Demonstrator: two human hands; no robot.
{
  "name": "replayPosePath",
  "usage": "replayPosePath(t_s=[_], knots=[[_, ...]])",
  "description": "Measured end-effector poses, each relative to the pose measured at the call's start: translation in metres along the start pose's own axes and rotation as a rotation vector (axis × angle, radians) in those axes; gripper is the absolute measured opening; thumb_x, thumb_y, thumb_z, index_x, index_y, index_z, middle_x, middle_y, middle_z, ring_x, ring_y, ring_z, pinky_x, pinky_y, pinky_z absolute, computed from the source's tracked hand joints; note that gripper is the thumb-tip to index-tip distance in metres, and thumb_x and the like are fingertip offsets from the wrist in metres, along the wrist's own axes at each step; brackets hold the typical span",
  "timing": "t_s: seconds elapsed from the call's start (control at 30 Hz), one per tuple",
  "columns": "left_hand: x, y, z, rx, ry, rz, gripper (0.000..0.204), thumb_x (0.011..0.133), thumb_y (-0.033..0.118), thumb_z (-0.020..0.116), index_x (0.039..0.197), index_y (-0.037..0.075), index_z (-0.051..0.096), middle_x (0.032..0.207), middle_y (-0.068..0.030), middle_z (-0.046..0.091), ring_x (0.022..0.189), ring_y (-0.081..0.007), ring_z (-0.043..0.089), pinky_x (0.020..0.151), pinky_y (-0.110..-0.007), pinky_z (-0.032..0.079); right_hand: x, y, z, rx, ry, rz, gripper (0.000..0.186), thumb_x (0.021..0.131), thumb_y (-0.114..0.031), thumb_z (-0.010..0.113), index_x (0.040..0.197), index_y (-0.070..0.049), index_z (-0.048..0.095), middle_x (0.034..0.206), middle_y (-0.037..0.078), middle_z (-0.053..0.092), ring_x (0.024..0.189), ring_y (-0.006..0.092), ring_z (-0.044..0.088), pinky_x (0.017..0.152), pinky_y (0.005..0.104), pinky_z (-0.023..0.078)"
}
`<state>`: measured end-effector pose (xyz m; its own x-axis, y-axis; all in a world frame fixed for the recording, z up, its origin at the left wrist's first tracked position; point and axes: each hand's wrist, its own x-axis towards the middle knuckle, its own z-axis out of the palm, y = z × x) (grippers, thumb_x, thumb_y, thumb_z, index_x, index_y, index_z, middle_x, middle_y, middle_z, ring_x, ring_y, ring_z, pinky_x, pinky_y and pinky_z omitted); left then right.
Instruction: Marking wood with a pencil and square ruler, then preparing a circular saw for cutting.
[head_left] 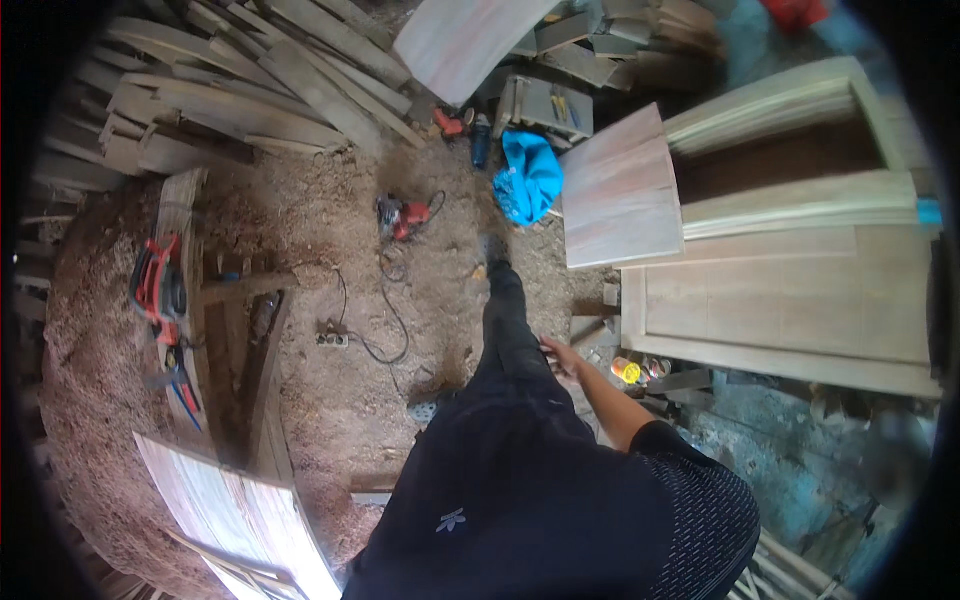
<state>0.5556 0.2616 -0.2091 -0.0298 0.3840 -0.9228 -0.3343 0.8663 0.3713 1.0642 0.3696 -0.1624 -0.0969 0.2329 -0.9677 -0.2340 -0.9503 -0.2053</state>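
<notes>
My right hand (560, 355) hangs beside my dark-trousered leg with loosely bent fingers apart and nothing visible in them. My left hand is not in view, with my body filling the lower middle. A red power tool (405, 218) with a cord lies on the sawdust-covered ground ahead, near a power strip (333, 340). To the right of my hand are a yellow-lidded can (627, 370) and a pale wooden door panel (760, 300), with a thin board (620, 190) above it. A bright blue cloth (530, 175) lies ahead of my foot.
At left a wooden trestle (185, 190) bears a red planer (160, 290), with a leaning board (230, 510) below. Timber piles (250, 70) fill the back. A small stool (545, 105) with tools and a blue bottle (480, 140) stand ahead. Loose cords cross the ground.
</notes>
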Motion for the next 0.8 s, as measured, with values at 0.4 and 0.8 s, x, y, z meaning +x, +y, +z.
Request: replayPosePath(t_s=[0.4,0.8], knots=[[-0.028,0.189,0.251,0.331,0.217,-0.481,0.073,0.104,0.050,0.064,0.163,0.015,0.039,0.152,-0.0105,0.057,0.141,-0.0265,0.051,0.112,-0.047,0.041,0.378,-0.638,-0.230,-1.007,0.848,-0.700,0.045,0.102,-0.040,0.054,0.128,-0.005,0.066,0.126,0.028,0.069,0.116,0.0488,0.066,0.101,0.0566,0.051],[0.012,0.245,0.312,0.353,0.424,-0.436,0.053,0.108,0.035,0.059,0.154,0.012,0.053,0.130,-0.0038,0.068,0.120,-0.0182,0.063,0.098,-0.041,0.051,0.578,-0.770,-0.359,-1.192,1.101,-0.574,0.042,0.092,-0.032,0.069,0.122,-0.002,0.070,0.127,0.025,0.070,0.116,0.0426,0.069,0.103,0.0512,0.053]])
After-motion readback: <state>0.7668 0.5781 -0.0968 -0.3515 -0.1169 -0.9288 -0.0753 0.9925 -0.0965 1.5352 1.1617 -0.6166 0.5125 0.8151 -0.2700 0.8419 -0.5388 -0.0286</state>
